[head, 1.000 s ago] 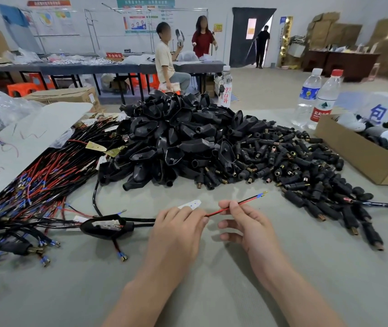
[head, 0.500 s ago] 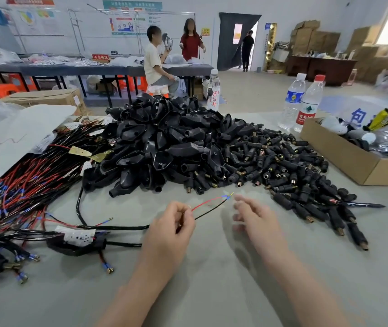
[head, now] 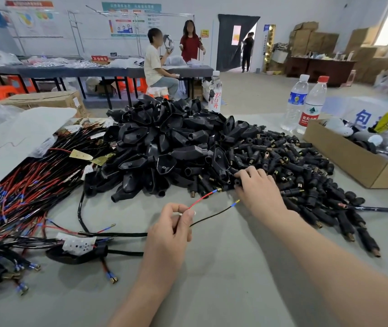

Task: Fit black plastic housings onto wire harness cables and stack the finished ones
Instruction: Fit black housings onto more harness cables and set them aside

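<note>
My left hand [head: 173,226] pinches a harness cable where its red wire [head: 202,197] and black wire [head: 214,215] split, both tips pointing up and right. The cable's sleeved part [head: 117,234] trails left to a black housing with a white label [head: 77,250]. My right hand [head: 257,188] reaches into the near edge of the small black connector sleeves [head: 306,175], its fingertips curled among them; whether it holds one is hidden. A tall heap of large black plastic housings [head: 164,142] sits behind the wires.
A mass of red and black wire harnesses [head: 18,197] covers the table's left side. A cardboard box [head: 353,159] stands at the right, with three water bottles [head: 311,107] behind the heap. White sheets [head: 11,138] lie at far left. People work at a far table.
My right hand let go of the wire tips and moved up and right into the pile of small sleeves. The left hand keeps its hold on the cable, and the two wires have spread apart.
</note>
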The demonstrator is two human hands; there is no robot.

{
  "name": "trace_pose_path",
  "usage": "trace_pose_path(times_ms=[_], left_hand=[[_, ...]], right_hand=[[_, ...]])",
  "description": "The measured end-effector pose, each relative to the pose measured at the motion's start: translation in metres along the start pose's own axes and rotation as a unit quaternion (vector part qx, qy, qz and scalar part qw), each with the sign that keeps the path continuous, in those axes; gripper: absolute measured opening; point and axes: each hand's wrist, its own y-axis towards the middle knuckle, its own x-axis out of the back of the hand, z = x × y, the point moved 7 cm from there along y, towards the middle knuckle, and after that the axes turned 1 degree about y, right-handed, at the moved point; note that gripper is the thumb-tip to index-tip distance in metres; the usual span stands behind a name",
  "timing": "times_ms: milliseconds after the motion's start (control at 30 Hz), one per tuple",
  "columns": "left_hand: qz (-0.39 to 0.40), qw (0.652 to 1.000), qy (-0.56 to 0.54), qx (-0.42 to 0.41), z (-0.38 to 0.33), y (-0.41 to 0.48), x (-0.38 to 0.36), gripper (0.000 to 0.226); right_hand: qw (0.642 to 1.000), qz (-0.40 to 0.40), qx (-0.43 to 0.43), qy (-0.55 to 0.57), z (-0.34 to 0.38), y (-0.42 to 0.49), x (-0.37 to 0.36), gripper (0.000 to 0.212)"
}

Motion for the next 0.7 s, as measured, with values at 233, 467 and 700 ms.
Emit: trace_pose_path(times_ms=[233,467,700], left_hand=[[0.001,0.998,-0.059,0.018,-0.004,-0.001,0.002,0.026],[0.01,0.994,-0.105,0.018,-0.012,-0.005,0.002,0.008],[0.01,0.996,-0.088,0.02,-0.013,-0.006,0.003,0.011]], right_hand=[[0.941,-0.12,-0.049,0.313,-0.006,-0.048,0.035,0.015],[0.924,-0.045,0.008,0.38,0.0,-0.082,0.013,0.041],[0.926,-0.039,0.035,0.373,0.006,-0.08,0.018,0.039]])
